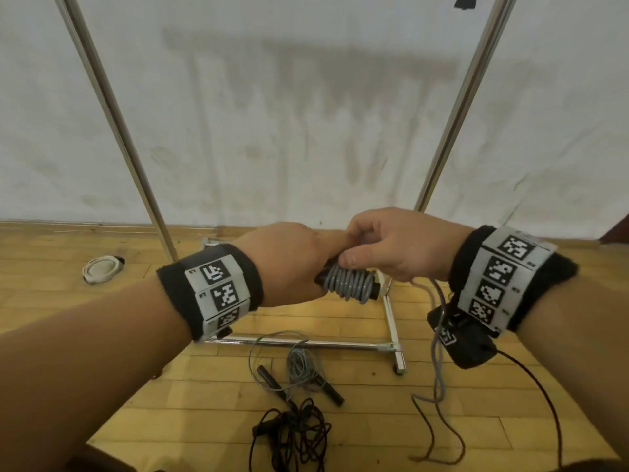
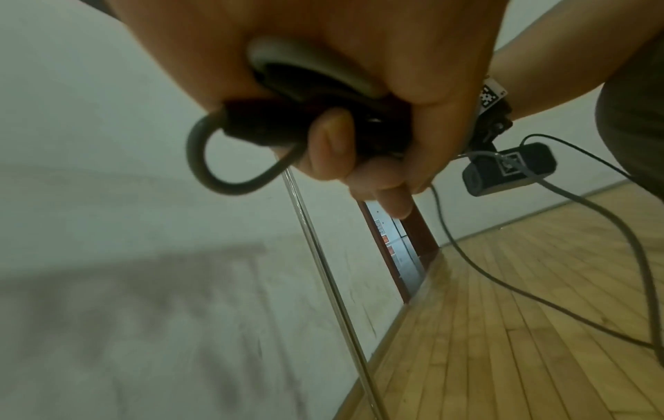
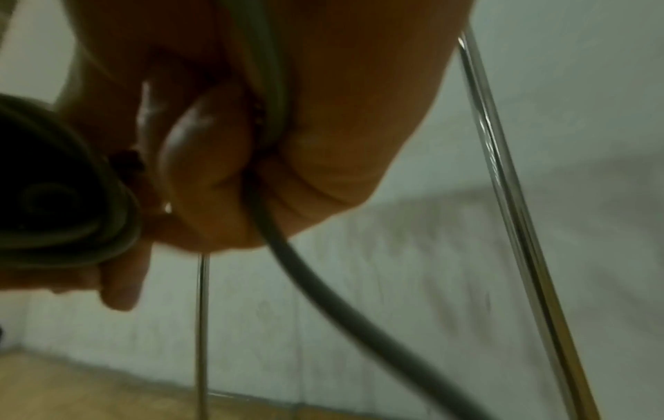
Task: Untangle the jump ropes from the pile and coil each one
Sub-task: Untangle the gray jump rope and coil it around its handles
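The wooden floor (image 1: 442,386) fills the lower view, with a white wall (image 1: 306,114) behind and a metal rack (image 1: 306,343) standing between them. On the floor below your arms lie two ropes not yet coiled: a black tangled rope (image 1: 299,434) nearest you and, just beyond it and touching it, a grey tangled rope (image 1: 299,364) with black handles. Held up between your hands is the grey rope (image 1: 347,286), wound in tight turns round its paired black handles (image 1: 372,290); its loose tail (image 1: 439,379) hangs from the right side down to the floor. Your left hand (image 1: 289,264) is curled round the near end of the handles, gripping them. Your right hand (image 1: 384,243) has its fingers bent over the top of the turns, thumb pressed to the winding, and the wrist view shows the cord pinched in its fold. The step in hand appears to be winding on the remaining tail. To do it well, keep the left grip firm so the handles stay parallel, lay each new turn beside the last rather than over it, hold light tension with the right thumb, and let the tail run free of the wrist camera cable (image 1: 537,393).
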Motion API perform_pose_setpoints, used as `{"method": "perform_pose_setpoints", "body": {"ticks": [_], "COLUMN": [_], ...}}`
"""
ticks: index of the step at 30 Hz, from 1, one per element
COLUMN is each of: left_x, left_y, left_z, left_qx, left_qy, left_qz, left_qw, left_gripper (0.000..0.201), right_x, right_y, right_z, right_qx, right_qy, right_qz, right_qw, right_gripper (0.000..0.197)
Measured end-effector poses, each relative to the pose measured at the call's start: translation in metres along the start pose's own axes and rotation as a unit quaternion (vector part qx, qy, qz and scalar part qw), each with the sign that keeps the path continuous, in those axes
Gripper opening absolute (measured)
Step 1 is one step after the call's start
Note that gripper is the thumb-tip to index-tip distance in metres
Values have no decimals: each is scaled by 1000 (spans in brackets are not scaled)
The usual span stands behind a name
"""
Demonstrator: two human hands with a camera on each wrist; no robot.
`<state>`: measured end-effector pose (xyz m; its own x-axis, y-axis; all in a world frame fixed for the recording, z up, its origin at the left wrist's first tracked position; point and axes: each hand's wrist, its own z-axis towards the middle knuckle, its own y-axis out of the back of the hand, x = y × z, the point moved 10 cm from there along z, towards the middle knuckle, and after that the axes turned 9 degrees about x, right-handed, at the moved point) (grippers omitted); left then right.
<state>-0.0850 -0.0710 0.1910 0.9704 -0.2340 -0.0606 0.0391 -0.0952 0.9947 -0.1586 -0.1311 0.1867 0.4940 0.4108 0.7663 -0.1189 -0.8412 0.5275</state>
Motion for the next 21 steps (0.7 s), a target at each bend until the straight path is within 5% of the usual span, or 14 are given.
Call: {"method": "perform_pose_setpoints", "body": {"ticks": [4, 9, 12, 13, 15, 18, 21], "left_x": [0, 29, 75, 80, 61, 37, 41], "left_y": [7, 57, 35, 13, -28, -45, -43], "left_z": [-4, -23, -22, -19, -10, 2, 0], "left_qx": [-30, -283, -196, -121, -6, -3, -23], "left_qy": [0, 65, 168, 184, 148, 66, 61], "left_qz": [40, 26, -182, -301, -522, -701, -740], "left_qw": [999, 956, 949, 928, 840, 710, 669], "left_gripper": [48, 75, 113, 120, 115, 72, 73], "right_x": [-9, -14, -19, -18, -10, 4, 17], "right_y": [-34, 11, 31, 33, 28, 10, 4], "right_z": [4, 6, 2, 1, 0, 8, 9], "right_qx": [128, -55, -179, -210, -248, -241, -220], "right_qy": [-16, 3, 19, 25, 32, 44, 42], "right_qz": [147, 158, 178, 164, 100, 58, -19], "right_qw": [981, 986, 968, 964, 963, 968, 974], "right_gripper": [46, 35, 27, 27, 27, 26, 32]}}
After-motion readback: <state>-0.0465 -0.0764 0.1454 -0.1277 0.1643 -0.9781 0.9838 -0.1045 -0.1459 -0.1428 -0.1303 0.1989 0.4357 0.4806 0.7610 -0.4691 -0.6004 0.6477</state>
